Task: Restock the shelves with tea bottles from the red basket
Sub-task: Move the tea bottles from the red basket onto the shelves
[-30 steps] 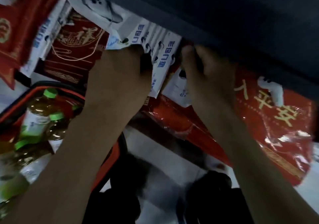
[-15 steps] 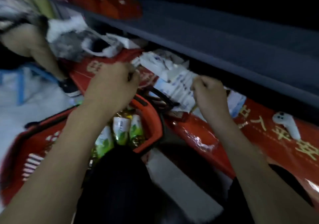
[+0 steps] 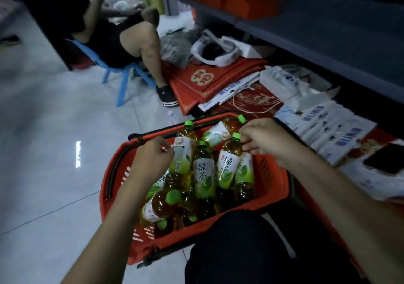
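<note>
Bottles (image 3: 203,174): in basket (image 3: 269,181) beneath both hands | right hand (image 3: 264,139): pinches bottle (image 3: 229,163) neck | left hand (image 3: 153,159): curled, grasp undeterminable | handling: likely full, heavy, slick; take at neck below cap (image 3: 236,135).

Left arm: bare, runs from the lower left of the frame up to centre.
Left hand (image 3: 153,157): knuckles up, my fingers curled under; I can't see any grip.
Right arm: bare, runs in from the lower right.
Right hand (image 3: 264,140): my thumb and curled fingers pinch a tea bottle (image 3: 228,163) at its neck.
</note>
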`<state>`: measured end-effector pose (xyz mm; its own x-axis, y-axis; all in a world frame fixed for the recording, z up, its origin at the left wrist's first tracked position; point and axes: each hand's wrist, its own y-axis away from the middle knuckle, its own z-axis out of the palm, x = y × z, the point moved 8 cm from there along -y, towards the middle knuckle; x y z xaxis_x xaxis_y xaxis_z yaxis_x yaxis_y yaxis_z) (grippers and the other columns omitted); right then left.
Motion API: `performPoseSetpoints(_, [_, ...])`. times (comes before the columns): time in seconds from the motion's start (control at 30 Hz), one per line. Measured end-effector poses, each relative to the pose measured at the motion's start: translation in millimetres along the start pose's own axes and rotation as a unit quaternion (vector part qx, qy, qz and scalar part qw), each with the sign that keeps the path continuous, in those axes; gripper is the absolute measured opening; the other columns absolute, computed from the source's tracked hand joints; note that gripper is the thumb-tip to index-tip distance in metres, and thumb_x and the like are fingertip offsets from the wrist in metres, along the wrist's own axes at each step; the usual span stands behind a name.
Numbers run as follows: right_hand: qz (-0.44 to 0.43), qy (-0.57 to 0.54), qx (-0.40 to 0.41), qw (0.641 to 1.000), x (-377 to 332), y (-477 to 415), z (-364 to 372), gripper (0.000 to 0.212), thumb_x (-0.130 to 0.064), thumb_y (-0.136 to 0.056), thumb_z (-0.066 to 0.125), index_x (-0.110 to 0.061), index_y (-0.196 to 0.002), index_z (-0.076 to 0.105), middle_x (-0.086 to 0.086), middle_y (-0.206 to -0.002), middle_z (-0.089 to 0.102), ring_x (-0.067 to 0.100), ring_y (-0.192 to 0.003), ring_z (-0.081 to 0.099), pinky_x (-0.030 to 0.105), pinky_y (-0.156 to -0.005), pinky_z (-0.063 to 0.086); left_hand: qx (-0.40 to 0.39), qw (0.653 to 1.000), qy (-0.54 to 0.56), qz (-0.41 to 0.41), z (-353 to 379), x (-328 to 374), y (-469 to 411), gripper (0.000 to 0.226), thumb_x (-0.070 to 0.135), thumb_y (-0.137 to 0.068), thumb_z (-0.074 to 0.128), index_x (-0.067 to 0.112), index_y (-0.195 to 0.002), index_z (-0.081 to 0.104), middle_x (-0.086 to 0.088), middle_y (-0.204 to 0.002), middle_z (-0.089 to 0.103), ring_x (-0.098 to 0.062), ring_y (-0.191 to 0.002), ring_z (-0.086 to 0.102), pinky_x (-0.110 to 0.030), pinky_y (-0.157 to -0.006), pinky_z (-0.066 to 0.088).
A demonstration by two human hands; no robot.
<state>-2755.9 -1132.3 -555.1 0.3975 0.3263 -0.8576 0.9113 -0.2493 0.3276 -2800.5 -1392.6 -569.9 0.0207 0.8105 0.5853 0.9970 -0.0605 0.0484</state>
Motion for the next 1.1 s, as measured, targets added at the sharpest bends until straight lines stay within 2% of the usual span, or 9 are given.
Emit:
performPoseSetpoints(0.13, [0.017,0.044,-0.078,0.996,1.6,-22.1,40.8,0.012,-0.019,-0.093,0.057,-0.013,-0.097,0.066,0.01,-0.102,0.07,0.02,-0.088,0.069,0.035,-0.082,0.054,-0.039,0.998,0.028,-0.038,27.7,-11.3,-9.2,0.038,0.026,-0.091,0.059,0.015,-0.126,0.052,0.0,-0.098,0.059,-0.004,-0.068,0.054,-0.029,-0.063,0.048])
performPoseSetpoints(0.3, [0.078,0.129,-0.14,0.979,41.9,-31.6,72.0,0.037,-0.022,-0.093,0.06,0.001,-0.121,0.06,0.019,-0.112,0.068,0.022,-0.085,0.059,0.031,-0.079,0.051,-0.106,0.988,0.052,-0.095,55.2,-23.1,-14.1,0.055,0.023,-0.087,0.066,0.017,-0.136,0.043,-0.005,-0.111,0.061,-0.012,-0.079,0.061,-0.025,-0.057,0.048])
performPoseSetpoints(0.43, [0.161,0.14,-0.212,0.954,81.2,-21.7,99.6,0.039,-0.026,-0.09,0.064,-0.01,-0.125,0.056,0.016,-0.12,0.066,0.026,-0.105,0.068,0.039,-0.096,0.053,-0.083,0.992,-0.024,-0.088,65.9,-22.5,-16.2,0.064,0.026,-0.077,0.075,0.013,-0.132,0.044,-0.007,-0.115,0.061,-0.024,-0.091,0.065,-0.039,-0.074,0.059])
performPoseSetpoints(0.53, [0.157,0.143,-0.218,0.953,85.8,-21.5,119.8,0.047,-0.028,-0.086,0.07,-0.011,-0.126,0.053,0.011,-0.116,0.063,0.025,-0.1,0.066,0.036,-0.09,0.055,-0.071,0.992,-0.075,-0.068,69.7,-17.3,-17.6,0.069,0.038,-0.07,0.082,0.011,-0.125,0.049,-0.008,-0.113,0.063,-0.026,-0.1,0.063,-0.04,-0.081,0.058])
performPoseSetpoints(0.67, [0.066,0.242,-0.125,0.96,72.5,-23.8,123.2,0.037,-0.039,-0.077,0.076,-0.014,-0.101,0.063,0.002,-0.091,0.062,0.018,-0.079,0.061,0.025,-0.063,0.049,-0.069,0.993,-0.086,-0.048,71.4,-18.1,-18.2,0.07,0.036,-0.068,0.084,0.01,-0.124,0.05,-0.009,-0.115,0.064,-0.026,-0.103,0.063,-0.037,-0.08,0.057])
performPoseSetpoints(0.77, [0.021,0.264,-0.067,0.962,71.4,-22.1,127.5,0.043,-0.049,-0.069,0.08,-0.017,-0.091,0.06,-0.003,-0.081,0.06,0.013,-0.069,0.058,0.022,-0.05,0.038,-0.11,0.99,0.03,-0.082,71.0,-33.1,-20.5,0.055,0.028,-0.067,0.085,0.016,-0.112,0.057,-0.001,-0.1,0.066,-0.017,-0.088,0.065,-0.032,-0.069,0.058])
performPoseSetpoints(0.83, [0.023,0.239,-0.06,0.969,76.4,-21.8,132.7,0.041,-0.045,-0.067,0.081,-0.015,-0.088,0.063,-0.002,-0.081,0.063,0.01,-0.065,0.061,0.022,-0.049,0.042,-0.16,0.969,0.141,-0.125,70.1,-43.8,-19.1,0.047,0.019,-0.067,0.084,0.015,-0.107,0.059,-0.002,-0.096,0.067,-0.017,-0.085,0.066,-0.029,-0.065,0.055])
performPoseSetpoints(0.97, [0.068,0.154,-0.08,0.982,85.6,-19.3,133.5,0.029,-0.037,-0.068,0.079,-0.017,-0.084,0.067,-0.001,-0.082,0.069,0.012,-0.071,0.066,0.025,-0.062,0.053,-0.227,0.896,0.34,-0.172,73.1,-56.2,-9.8,0.032,0.002,-0.075,0.074,0.012,-0.102,0.06,-0.011,-0.095,0.074,-0.029,-0.089,0.072,-0.045,-0.085,0.056])
performPoseSetpoints(1.1, [0.104,0.029,-0.102,0.989,87.0,-10.3,128.6,0.029,-0.033,-0.071,0.078,-0.021,-0.092,0.062,0.001,-0.093,0.069,0.013,-0.084,0.065,0.028,-0.07,0.053,-0.22,0.878,0.397,-0.154,73.8,-60.5,-4.7,0.053,-0.004,-0.073,0.074,0.009,-0.121,0.056,-0.014,-0.105,0.074,-0.032,-0.098,0.071,-0.051,-0.094,0.052])
